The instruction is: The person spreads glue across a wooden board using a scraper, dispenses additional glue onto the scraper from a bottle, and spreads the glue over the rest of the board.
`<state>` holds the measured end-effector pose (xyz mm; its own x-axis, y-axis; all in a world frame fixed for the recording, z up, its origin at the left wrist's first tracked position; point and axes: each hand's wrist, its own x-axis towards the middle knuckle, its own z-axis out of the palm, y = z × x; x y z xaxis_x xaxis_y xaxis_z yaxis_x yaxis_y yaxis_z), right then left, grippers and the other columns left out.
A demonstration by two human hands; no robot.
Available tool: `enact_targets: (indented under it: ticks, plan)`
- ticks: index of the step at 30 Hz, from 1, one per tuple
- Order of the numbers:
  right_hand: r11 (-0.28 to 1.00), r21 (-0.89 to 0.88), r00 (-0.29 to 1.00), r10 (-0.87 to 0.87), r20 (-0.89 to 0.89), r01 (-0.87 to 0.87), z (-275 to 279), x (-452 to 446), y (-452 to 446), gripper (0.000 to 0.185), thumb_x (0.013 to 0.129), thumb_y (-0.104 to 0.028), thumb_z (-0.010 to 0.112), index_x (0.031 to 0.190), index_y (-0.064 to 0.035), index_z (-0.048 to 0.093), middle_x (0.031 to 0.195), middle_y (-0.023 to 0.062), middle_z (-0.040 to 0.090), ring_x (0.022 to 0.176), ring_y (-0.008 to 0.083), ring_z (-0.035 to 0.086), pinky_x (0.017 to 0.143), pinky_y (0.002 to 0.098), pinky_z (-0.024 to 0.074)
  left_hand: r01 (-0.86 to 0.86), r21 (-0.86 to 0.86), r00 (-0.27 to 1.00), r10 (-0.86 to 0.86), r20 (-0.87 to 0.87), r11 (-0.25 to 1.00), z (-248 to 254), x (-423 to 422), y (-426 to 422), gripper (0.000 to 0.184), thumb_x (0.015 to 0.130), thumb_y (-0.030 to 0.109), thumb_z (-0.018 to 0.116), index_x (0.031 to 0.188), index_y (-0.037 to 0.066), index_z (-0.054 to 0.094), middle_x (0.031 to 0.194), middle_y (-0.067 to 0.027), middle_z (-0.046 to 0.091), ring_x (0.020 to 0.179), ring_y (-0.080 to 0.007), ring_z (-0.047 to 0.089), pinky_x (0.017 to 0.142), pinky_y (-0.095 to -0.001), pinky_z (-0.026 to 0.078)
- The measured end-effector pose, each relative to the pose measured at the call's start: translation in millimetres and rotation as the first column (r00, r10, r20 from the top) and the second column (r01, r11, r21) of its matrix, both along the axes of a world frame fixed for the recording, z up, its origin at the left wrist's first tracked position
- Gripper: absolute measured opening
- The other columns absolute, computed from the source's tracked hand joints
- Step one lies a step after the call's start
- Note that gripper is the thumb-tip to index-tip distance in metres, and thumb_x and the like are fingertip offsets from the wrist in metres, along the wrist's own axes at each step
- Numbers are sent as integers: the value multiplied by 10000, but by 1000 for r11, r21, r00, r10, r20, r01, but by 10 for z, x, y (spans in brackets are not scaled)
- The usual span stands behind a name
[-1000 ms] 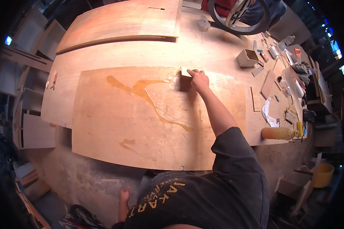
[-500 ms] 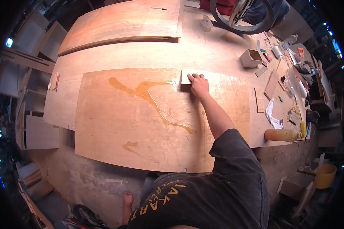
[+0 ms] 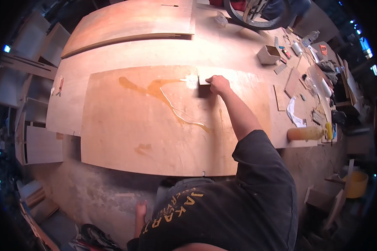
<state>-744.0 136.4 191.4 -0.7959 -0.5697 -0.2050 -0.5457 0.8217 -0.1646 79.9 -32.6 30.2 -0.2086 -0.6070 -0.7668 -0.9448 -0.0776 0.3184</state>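
Evidently the wet coating covers only part of the plywood panel (image 3: 113, 125), which lies on the larger worktop (image 3: 155, 52) with its near edge toward the person's body. The right hand (image 3: 219, 84) has its grip closed on a flat spreader (image 3: 202, 78), fingers over the top, near the panel's far edge; the lower side of the tool sits in shadow, so I cannot tell whether it is flat down or tilted. Around it the wood looks glossy, both just to the left and over the far right portion, so I judge that stretch to be smeared already. Left of the spreader, an amber trail (image 3: 154, 88) lies in thick, branching streaks that run toward the middle of the panel, seemingly unspread. Much of the left and near wood looks matt and uncoated, apart from a faint stain, so I would call the coverage well short of complete. The left hand (image 3: 141, 207) hangs low beside the body, above the floor; whether its grip holds anything I cannot tell. Nearest the panel's right side, an amber bottle (image 3: 304, 134) lies on the worktop.
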Motion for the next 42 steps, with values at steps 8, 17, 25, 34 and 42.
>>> enact_targets:
  ticks: [8,17,25,34,42]
  plan:
    - [980,200,982,-19,190,-19,239,1425,814,568,823,-73,620,1313,-331,745,1256,67,752,1168,277,708,960,394,587,8,38,982,-1,-188,999,-470,146,-299,602,968,332,744,1378,-86,603,1320,-270,681,1250,-340,660,1046,-398,505]
    - [987,163,968,-22,248,-19,339,3576,1915,564,745,-157,691,1292,-276,760,1149,151,761,1065,343,724,885,441,584,186,49,980,-182,-74,981,-460,405,-797,625,934,326,755,1378,-90,611,1337,-283,676,1304,-393,628,1100,-437,484]
    - [883,-334,896,-180,406,329,467,4196,2372,547,795,60,527,1270,-98,745,1086,98,776,1015,262,727,875,387,579,371,-96,925,-376,-47,924,-176,123,-920,633,941,367,724,1402,-53,612,1402,-281,635,1355,-395,587,1138,-446,456]
    - [321,-749,778,57,626,580,1145,2889,1443,280,935,-22,686,1212,-13,728,1150,87,751,1059,225,720,848,418,630,261,-62,948,-268,-170,963,-128,-265,-785,627,938,354,739,1395,-57,613,1390,-281,642,1345,-397,593,1129,-440,464]
    - [686,-715,981,14,195,132,742,1107,-170,610,819,115,539,1336,-150,722,1204,101,757,986,269,711,841,368,576,164,-96,986,-167,-24,982,116,26,-579,647,943,381,743,1387,-69,609,1401,-309,620,1360,-419,572,1126,-458,463]
